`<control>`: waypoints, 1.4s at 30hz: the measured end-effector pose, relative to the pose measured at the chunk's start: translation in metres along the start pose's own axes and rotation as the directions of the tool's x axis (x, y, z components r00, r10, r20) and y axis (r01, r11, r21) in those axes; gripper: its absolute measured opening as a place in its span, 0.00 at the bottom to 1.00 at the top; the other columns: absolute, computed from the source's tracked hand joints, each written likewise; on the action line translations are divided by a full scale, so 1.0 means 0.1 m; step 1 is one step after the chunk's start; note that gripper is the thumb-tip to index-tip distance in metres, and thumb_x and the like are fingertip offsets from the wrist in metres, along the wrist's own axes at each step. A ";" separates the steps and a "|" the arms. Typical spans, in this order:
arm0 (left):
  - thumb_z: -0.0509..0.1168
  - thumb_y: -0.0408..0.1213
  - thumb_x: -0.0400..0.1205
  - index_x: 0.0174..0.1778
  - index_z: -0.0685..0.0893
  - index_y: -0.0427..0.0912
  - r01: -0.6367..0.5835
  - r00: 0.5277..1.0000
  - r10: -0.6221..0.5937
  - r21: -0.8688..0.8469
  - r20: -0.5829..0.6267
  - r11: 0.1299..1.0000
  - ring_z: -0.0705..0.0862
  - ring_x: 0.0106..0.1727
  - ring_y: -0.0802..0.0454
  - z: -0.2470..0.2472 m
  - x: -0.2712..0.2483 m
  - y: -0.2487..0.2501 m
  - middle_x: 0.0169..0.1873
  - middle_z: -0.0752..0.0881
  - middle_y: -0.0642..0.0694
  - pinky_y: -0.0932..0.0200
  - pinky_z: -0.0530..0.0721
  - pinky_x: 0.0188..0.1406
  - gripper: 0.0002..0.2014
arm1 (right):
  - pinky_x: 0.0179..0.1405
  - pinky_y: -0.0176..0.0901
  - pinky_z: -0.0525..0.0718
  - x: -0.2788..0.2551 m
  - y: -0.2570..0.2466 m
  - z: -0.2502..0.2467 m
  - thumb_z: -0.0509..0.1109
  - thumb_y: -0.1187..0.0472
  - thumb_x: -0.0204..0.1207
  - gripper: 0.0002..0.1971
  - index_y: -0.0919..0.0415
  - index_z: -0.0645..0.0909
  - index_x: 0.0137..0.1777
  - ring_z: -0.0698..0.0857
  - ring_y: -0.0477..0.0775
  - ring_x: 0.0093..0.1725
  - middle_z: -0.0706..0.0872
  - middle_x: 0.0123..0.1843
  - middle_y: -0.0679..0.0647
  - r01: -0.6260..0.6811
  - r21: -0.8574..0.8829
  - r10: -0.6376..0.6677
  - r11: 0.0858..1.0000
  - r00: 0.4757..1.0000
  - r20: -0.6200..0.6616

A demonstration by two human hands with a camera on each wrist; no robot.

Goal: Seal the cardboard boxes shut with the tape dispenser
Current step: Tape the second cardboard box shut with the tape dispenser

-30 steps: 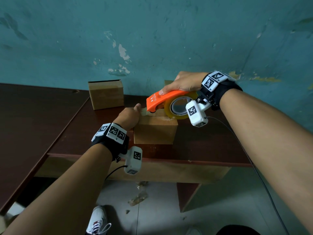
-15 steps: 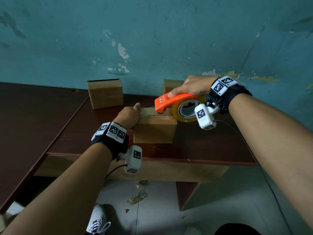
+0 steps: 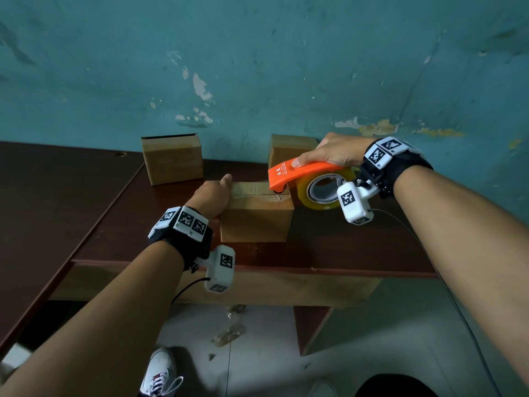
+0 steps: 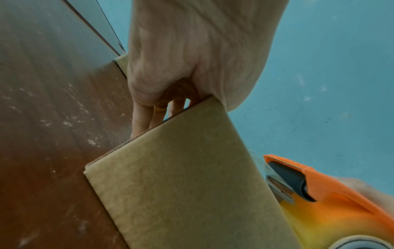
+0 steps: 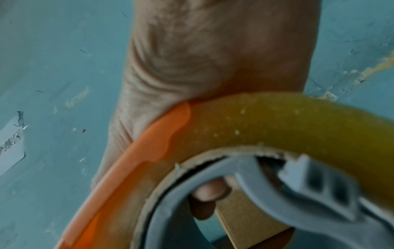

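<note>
On the brown desk (image 3: 343, 242), my left hand (image 3: 211, 194) clasps the near box (image 3: 256, 222) by its left side, while my right hand (image 3: 333, 151) grips the orange tape dispenser (image 3: 300, 174), its nose on the box's top right edge.

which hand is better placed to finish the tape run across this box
Right. The right hand already grips the orange tape dispenser, its front end on the near box top by the right edge. The left hand grips that box's left side, steadying it.
</note>
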State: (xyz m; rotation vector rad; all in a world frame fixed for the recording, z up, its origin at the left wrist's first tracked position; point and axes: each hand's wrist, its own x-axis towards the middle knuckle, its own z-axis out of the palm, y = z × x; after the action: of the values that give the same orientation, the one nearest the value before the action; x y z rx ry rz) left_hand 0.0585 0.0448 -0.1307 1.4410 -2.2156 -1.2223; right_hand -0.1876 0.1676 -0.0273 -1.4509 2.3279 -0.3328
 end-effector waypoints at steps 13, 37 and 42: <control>0.46 0.53 0.97 0.79 0.77 0.37 0.028 0.999 -0.029 -0.008 -0.025 1.000 0.86 0.65 0.38 0.01 -0.03 0.03 0.63 0.85 0.32 0.45 0.83 0.68 0.27 | 0.37 0.41 0.81 -0.10 0.23 0.01 0.78 0.29 0.72 0.29 0.58 0.89 0.35 0.88 0.51 0.31 0.90 0.31 0.51 -0.006 0.044 0.007 0.999 1.000 -0.020; 0.46 0.59 0.96 0.74 0.80 0.37 0.045 0.998 -0.047 -0.068 -0.030 0.997 0.87 0.62 0.37 0.02 -0.07 0.02 0.59 0.86 0.33 0.38 0.83 0.73 0.31 | 0.38 0.46 0.77 -0.30 0.77 -0.07 0.77 0.24 0.63 0.33 0.58 0.85 0.31 0.83 0.53 0.29 0.84 0.28 0.54 -0.043 0.085 0.049 0.995 0.997 -0.067; 0.45 0.59 0.96 0.74 0.80 0.35 0.041 0.998 -0.044 -0.072 -0.034 0.997 0.87 0.60 0.38 0.02 -0.05 0.01 0.58 0.86 0.33 0.40 0.85 0.70 0.32 | 0.36 0.43 0.78 -0.31 0.81 -0.01 0.77 0.29 0.70 0.31 0.60 0.87 0.35 0.84 0.52 0.29 0.86 0.28 0.54 -0.026 0.105 0.032 0.994 0.998 -0.058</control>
State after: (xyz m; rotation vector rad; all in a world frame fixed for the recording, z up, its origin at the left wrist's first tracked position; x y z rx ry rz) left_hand 0.0591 0.0507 -0.1298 1.4776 -2.1065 -1.2653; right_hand -0.2412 0.2310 -0.0516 -1.3736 2.3379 -0.4884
